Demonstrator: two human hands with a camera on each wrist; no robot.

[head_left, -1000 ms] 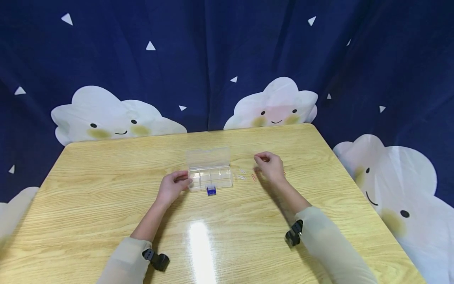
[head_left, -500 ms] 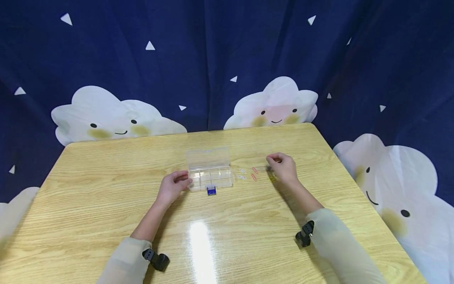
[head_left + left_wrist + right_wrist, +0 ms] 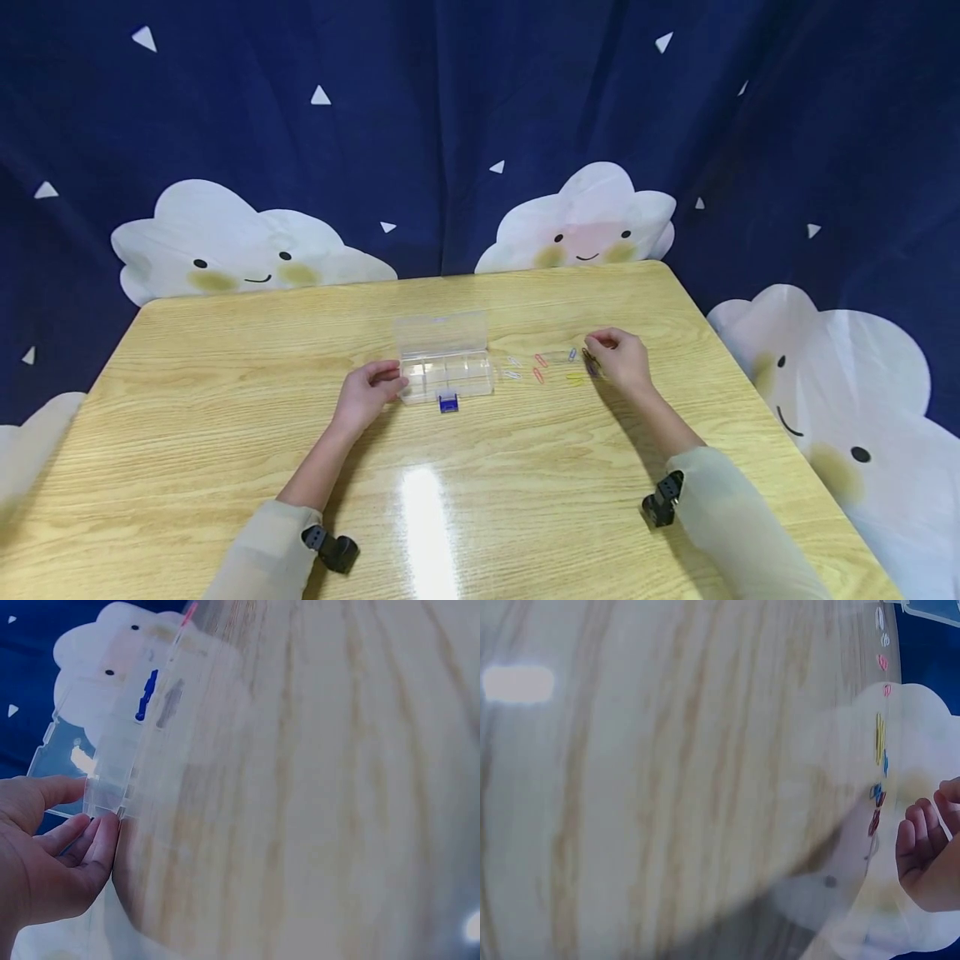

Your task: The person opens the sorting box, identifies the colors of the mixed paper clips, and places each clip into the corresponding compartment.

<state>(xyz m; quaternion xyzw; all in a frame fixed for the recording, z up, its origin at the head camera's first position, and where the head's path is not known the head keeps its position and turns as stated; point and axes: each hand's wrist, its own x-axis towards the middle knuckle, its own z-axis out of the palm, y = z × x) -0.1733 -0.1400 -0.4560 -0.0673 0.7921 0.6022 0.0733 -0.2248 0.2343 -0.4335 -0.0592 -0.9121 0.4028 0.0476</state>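
A clear plastic compartment box (image 3: 468,377) stands on the table with its lid (image 3: 440,333) raised and a blue latch (image 3: 447,403) at its front. My left hand (image 3: 367,396) grips the box's left end between thumb and fingers, as the left wrist view also shows. My right hand (image 3: 621,358) hovers by the right end of a spread of paper clips, fingers loosely bent, with nothing visible between them. Close under its fingertips lie dark paper clips (image 3: 591,364). Left of these are a blue paper clip (image 3: 572,354), yellow paper clips (image 3: 574,378), red paper clips (image 3: 538,375) and white paper clips (image 3: 512,375).
The wooden table (image 3: 262,417) carries a bright light reflection in front of the box. Behind it hangs a dark blue curtain (image 3: 420,108) with white clouds and triangles. A small black camera (image 3: 330,548) sits on each sleeve.
My right hand has moved to the right along the paper clips, uncovering the red, yellow and blue ones. My left hand and the box have stayed in place.
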